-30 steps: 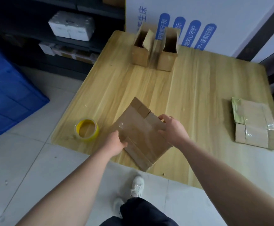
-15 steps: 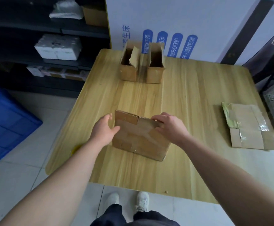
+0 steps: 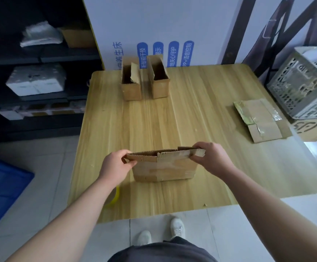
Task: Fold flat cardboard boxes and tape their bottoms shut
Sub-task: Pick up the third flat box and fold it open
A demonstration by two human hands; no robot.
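A flattened brown cardboard box [image 3: 165, 168] stands on edge near the front of the wooden table [image 3: 201, 129], its top flaps facing up. My left hand [image 3: 116, 165] pinches the left end of the top flaps. My right hand [image 3: 209, 159] grips the right end. A yellow tape roll [image 3: 115, 195] lies at the table's front left, mostly hidden behind my left forearm. A stack of flat taped boxes [image 3: 259, 120] lies at the table's right side.
Two upright open boxes [image 3: 131, 86] [image 3: 159, 80] stand at the table's back. A grey perforated crate [image 3: 305, 87] sits on a carton at the right. Dark shelves with white packages [image 3: 36, 80] line the left, a blue bin [image 3: 0, 191] on the floor.
The flat box was lifted off the table and stood on its edge. Both hands shifted from its sides to its top corners. The view tilted up and to the right.
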